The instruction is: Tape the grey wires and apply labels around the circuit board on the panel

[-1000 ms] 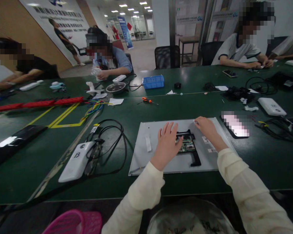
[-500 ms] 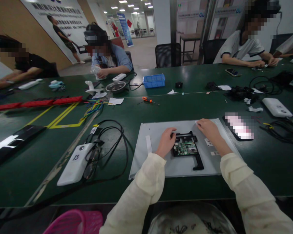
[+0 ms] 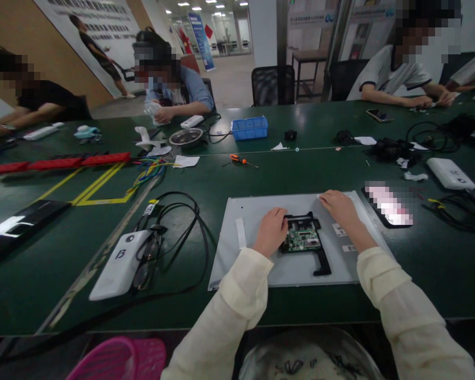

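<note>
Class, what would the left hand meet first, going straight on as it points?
Probably the black plastic frame around the rectangular green circuit board, close beside the left hand; contact is unclear.

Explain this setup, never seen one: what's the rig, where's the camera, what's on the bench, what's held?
There is no machine: a person works bare-handed, and a head-worn camera looks forward and down. On the green table lies a grey panel bearing a black frame around a circuit board. The left hand is at the frame's left side; the right hand is at the panel's far edge. Whether either grips anything is unclear. Nearby lie a phone, an orange screwdriver and a blue basket. Co-workers sit across the table.
</note>
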Demonstrator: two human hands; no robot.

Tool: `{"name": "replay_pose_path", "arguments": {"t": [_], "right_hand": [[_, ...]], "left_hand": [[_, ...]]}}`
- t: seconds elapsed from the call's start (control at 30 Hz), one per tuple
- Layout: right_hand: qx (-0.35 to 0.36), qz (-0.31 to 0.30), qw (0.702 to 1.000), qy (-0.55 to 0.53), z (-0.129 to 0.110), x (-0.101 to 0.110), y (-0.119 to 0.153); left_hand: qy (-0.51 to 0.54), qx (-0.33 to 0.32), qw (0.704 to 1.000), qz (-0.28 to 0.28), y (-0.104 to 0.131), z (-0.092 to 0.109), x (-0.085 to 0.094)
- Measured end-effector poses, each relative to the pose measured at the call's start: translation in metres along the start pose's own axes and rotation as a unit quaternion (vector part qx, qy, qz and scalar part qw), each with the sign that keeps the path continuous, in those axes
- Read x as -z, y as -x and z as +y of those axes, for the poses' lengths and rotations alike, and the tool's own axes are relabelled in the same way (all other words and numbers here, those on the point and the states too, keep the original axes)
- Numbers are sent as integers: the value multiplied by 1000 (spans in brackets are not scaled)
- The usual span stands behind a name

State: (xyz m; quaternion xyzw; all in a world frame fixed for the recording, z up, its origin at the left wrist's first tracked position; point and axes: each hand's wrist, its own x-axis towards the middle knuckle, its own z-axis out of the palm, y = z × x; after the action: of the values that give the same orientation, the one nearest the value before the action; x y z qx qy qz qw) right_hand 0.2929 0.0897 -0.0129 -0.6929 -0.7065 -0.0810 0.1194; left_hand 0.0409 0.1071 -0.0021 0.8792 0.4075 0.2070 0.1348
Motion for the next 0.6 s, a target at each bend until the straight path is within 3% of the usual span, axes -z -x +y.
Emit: {"name": "replay_pose_path", "arguments": {"t": [0.33, 0.5, 0.6], "right_hand": [[-12, 14, 999, -39, -7, 4, -1], [31, 68, 992, -97, -25, 11, 2], [70, 53, 990, -111, -40, 15, 4]], "left_hand": [[-23, 9, 1000, 5, 1, 1, 1], [-40, 22, 999, 8, 0, 0, 2], [-42, 21, 999, 8, 0, 0, 3]]}}
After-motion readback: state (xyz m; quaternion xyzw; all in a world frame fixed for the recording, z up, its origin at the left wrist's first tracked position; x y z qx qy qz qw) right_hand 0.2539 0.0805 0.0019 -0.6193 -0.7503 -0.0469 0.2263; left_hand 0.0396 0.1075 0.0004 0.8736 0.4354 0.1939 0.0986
